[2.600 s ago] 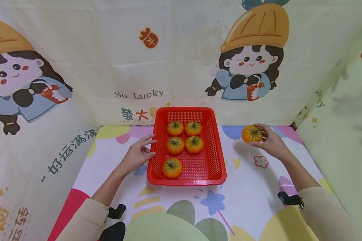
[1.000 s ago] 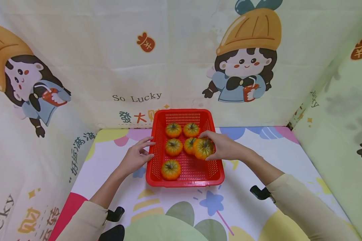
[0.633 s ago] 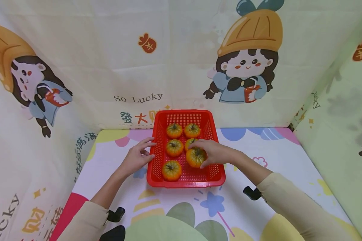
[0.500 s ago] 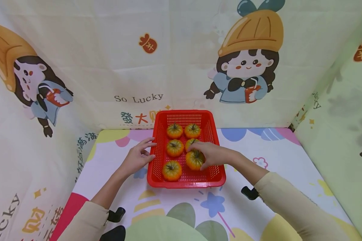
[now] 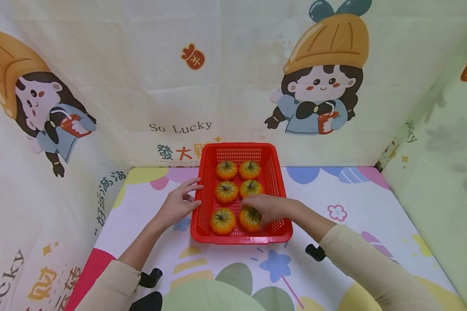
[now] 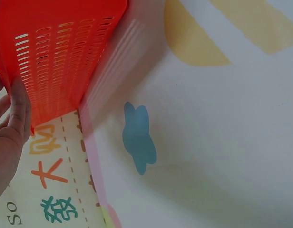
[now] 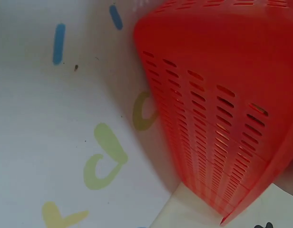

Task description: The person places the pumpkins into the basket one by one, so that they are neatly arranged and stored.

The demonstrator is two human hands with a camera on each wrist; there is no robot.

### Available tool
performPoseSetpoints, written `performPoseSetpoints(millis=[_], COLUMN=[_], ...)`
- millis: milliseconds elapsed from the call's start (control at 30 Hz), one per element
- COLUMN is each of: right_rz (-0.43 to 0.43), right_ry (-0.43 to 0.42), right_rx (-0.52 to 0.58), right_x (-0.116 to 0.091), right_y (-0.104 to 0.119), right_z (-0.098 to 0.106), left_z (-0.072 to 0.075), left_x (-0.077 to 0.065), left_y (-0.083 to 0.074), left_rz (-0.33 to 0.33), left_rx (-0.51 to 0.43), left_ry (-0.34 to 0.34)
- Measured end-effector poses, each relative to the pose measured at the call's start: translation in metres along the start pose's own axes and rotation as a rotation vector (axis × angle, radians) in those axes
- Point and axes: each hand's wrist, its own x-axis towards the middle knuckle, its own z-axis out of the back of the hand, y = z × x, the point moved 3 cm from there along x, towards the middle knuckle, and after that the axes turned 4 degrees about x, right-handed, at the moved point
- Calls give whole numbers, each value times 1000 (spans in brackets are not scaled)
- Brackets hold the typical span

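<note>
My right hand (image 5: pixel 270 208) is inside the red plastic basket (image 5: pixel 241 239), its thumb and fingers round a small orange pumpkin (image 5: pixel 250 220) in the front right spot. The hand covers part of that pumpkin. Beside it on the left sits another pumpkin (image 5: pixel 222 221), and several more stand in two rows behind. My left hand (image 5: pixel 179 202) touches the basket's left rim with loosely extended fingers; in the left wrist view its fingers (image 6: pixel 18 107) lie against the basket's slotted wall (image 6: pixel 65 47). The right wrist view shows the basket's outer side (image 7: pixel 208 118), the right hand mostly hidden.
The basket stands on a table with a colourful printed cover (image 5: pixel 315 285), its far end close to the cartoon-printed back cloth (image 5: pixel 241 86). Similar cloth walls rise at left and right. Dark wrist-camera mounts (image 5: pixel 151 277) sit at both cuffs.
My right hand has carried the pumpkin from above the table's right side into the basket, then forward and down to the front right spot. The left hand has stayed at the rim.
</note>
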Motion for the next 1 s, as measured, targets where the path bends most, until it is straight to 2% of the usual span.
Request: performPoseSetpoints(millis=[333, 1000], right_rz=[-26, -46], right_ry=[28, 46], right_rx=[3, 12], right_x=[4, 2], right_y=[-1, -4], right_z=[-11, -13], left_z=[0, 0], left_x=[0, 0], left_y=[-3, -2], left_rz=[-5, -11], left_rx=[8, 7], left_ry=[0, -1])
